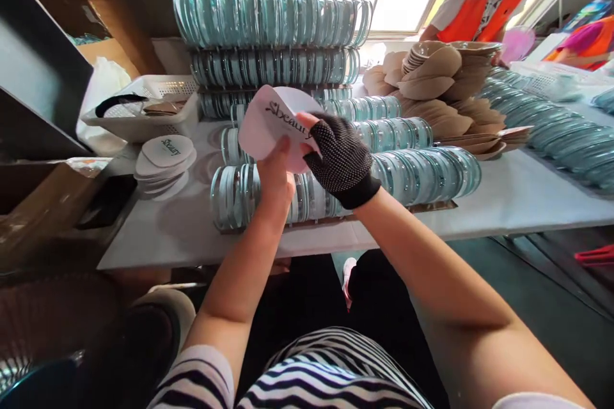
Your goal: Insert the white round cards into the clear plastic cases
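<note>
Nearest to us, both forearms rise from striped sleeves toward the table (503,198). The left hand (274,174), bare, and the right hand (341,160), in a dotted black glove, meet on one white card (275,124) printed "Beauty", held up in the air just above the front row of clear round cases (422,169). Each grip is closed on the card: left fingers pinch its lower edge, and the gloved thumb and fingers clamp its right side.

To the left lies a small stack of printed cards (165,156), and behind it stands a white basket (144,112). Further back, more rows of cases are piled high (268,19), with a heap of tan shaped pieces (441,86) to the right. A person in an orange vest (480,0) stands at the far side.

Risks, in our judgement: the card appears to be bending between the two grips and could crease. The standing rows are packed on edge, so a knock from either wrist could topple them.
</note>
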Action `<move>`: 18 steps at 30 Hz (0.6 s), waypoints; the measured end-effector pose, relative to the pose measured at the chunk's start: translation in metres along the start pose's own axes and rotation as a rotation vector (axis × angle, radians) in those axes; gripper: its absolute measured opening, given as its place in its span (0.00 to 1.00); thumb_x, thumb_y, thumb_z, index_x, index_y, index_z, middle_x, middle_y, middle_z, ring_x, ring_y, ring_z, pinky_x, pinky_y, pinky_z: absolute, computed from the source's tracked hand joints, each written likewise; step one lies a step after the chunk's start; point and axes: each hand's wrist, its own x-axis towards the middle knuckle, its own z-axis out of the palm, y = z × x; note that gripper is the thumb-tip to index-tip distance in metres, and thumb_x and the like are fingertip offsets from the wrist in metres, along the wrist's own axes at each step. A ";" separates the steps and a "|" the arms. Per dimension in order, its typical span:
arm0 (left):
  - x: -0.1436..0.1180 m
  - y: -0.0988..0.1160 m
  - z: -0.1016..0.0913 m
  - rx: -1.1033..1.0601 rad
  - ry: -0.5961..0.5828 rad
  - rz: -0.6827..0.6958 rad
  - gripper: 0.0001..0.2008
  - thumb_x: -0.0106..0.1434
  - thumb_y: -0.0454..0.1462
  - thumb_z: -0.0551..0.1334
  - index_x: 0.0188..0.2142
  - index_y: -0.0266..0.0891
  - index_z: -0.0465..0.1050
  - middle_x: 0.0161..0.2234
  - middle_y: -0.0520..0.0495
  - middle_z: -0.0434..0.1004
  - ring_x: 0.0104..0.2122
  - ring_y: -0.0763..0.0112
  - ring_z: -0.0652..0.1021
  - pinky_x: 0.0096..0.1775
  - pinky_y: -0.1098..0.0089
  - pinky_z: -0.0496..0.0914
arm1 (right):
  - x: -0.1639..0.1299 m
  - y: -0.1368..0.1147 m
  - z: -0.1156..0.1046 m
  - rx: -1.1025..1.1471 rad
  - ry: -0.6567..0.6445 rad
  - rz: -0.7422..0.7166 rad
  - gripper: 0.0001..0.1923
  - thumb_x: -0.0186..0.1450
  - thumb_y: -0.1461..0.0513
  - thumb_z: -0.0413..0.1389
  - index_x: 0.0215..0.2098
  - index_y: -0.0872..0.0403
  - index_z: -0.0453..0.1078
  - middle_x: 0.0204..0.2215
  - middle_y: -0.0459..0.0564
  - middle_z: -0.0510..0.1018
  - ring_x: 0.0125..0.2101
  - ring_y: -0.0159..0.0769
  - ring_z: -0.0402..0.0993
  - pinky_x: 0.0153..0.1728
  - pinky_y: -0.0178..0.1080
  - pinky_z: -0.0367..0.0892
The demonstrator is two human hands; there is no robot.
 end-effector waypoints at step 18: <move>0.031 0.038 -0.028 -0.040 0.098 -0.184 0.19 0.62 0.35 0.64 0.53 0.45 0.69 0.59 0.45 0.70 0.57 0.62 0.73 0.55 0.54 0.72 | -0.105 -0.067 -0.004 0.113 -0.640 0.383 0.32 0.66 0.57 0.48 0.68 0.46 0.51 0.34 0.58 0.81 0.29 0.48 0.77 0.30 0.43 0.68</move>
